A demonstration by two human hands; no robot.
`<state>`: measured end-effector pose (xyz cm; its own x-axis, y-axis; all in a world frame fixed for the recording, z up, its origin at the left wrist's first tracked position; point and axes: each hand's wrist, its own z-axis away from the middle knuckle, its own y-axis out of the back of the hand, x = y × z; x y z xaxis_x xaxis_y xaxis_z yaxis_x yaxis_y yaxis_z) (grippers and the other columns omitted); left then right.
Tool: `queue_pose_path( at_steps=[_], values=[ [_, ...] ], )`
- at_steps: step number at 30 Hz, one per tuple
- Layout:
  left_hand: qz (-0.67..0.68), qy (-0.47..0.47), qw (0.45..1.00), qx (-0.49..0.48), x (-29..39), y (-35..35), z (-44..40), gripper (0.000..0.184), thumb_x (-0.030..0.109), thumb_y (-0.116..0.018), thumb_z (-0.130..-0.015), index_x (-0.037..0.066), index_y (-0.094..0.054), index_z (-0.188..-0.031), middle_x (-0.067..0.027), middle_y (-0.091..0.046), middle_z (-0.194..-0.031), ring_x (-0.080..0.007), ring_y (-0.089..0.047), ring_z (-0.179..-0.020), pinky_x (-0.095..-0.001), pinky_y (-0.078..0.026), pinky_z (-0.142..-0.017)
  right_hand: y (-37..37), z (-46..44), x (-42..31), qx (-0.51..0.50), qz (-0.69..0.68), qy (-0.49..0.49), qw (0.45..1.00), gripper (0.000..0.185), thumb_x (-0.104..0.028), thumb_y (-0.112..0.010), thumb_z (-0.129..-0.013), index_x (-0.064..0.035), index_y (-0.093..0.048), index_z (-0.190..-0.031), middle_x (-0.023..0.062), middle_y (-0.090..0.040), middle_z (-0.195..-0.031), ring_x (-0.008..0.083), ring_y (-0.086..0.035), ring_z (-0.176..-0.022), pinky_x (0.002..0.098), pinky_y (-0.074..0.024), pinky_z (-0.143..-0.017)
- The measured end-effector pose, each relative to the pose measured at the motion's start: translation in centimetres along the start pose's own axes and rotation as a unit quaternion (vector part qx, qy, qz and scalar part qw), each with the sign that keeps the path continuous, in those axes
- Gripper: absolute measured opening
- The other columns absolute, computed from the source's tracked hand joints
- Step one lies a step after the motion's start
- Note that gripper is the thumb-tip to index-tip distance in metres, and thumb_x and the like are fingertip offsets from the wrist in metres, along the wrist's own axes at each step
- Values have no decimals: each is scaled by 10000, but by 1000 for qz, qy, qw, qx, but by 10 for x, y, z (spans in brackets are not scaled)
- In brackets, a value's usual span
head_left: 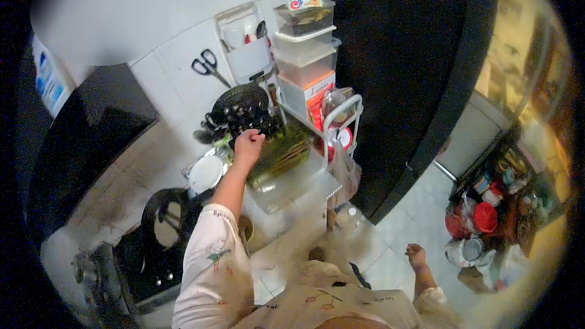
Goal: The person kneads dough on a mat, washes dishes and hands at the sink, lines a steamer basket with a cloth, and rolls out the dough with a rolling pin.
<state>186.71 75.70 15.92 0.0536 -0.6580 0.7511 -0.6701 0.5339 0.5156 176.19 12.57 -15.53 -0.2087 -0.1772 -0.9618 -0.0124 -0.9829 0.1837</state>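
My left hand point(248, 145) reaches forward over the cart, its fingers bent together at the near edge of a black basket point(241, 100) heaped with dark, shiny items. Whether something small is between those fingers I cannot make out. Right beside the hand lies a bundle of long green stalks point(286, 155) on a clear plastic container point(274, 192). A white round lid point(206, 173) sits just left of my forearm. My right hand point(416, 256) hangs low at my side above the tiled floor, fingers curled in, with nothing visible in it.
Black-handled scissors point(209, 67) hang on the wall near a white utensil holder point(248, 58). Stacked clear boxes point(304, 49) stand behind the cart's white rail point(344, 109). A pan point(166, 228) rests on the stove at left. Red containers point(484, 216) and bags crowd the right.
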Motion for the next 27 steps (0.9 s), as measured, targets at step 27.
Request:
queue_pose_path(
  at_steps=[27],
  values=[
    [-316, -169, 921, -156, -12, -93, -249, 119, 96, -490, -753, 0, -542, -800, -219, -564, -816, -373, -554, -800, -437, -446, -702, -27, -126, 66, -182, 263, 38, 947, 113, -168, -555, -689, -114, -623, -762, 109, -635, -826, 282, -604, -751, 376, -500, -634]
  ],
)
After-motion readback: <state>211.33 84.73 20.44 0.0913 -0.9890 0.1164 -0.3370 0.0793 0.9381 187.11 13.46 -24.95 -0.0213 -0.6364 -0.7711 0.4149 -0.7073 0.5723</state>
